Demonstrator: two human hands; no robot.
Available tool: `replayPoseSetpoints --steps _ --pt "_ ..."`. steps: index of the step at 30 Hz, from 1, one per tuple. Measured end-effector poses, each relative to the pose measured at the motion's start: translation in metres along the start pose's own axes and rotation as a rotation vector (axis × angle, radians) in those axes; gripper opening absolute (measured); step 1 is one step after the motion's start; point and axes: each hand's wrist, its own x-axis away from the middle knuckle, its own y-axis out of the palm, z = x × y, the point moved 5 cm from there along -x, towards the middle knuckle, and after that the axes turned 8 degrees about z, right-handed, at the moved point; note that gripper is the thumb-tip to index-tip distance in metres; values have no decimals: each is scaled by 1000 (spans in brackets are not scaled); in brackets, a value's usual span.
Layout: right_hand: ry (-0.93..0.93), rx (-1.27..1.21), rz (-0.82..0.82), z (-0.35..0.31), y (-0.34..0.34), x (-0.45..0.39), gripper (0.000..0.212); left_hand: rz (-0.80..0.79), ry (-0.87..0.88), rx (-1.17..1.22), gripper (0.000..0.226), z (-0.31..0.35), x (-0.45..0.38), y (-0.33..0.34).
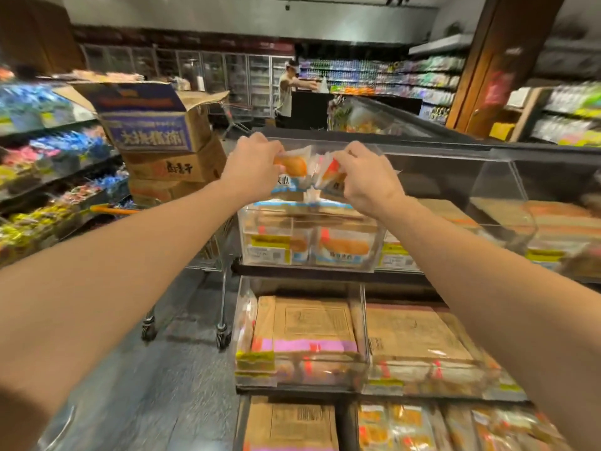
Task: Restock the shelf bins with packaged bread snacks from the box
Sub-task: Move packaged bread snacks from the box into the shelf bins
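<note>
Above the top clear acrylic shelf bin (309, 236), your left hand (252, 167) and right hand (366, 177) each grip one clear-wrapped orange bread snack packet (292, 166), fingers curled round it; the second packet (331, 177) nearly touches the first. Two more packets show behind the bin's front wall. To its left stands a wire shopping trolley (208, 262) carrying three stacked cardboard boxes (156, 125), open floor beneath your arms. Two lower bins hold brown paper packs (309, 323).

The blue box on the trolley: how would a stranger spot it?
Look left of the hands, at the trolley piled with cartons. The blue box sits on top, flaps open. The cartons under it are plain brown; it alone is blue with large white lettering.
</note>
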Motion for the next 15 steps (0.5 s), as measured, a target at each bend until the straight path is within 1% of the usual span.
replayPoseSetpoints --steps 3,5,7,11,13,15 --pt "33 2 -140 6 26 -12 36 -81 44 -3 32 -4 -10 25" --pt "12 31 -185 9 38 -14 31 -130 62 16 29 -8 -13 39" --pt "10 8 -201 12 46 -15 20 -178 74 36 28 -8 -14 49" --pt "-26 -40 -231 17 62 -19 34 -239 54 67 30 -8 -11 62" --pt "-31 -50 -196 19 69 -17 31 -233 52 74 29 -9 -10 64" --pt "-12 -69 -153 22 74 -14 33 -244 28 128 29 -9 -12 66"
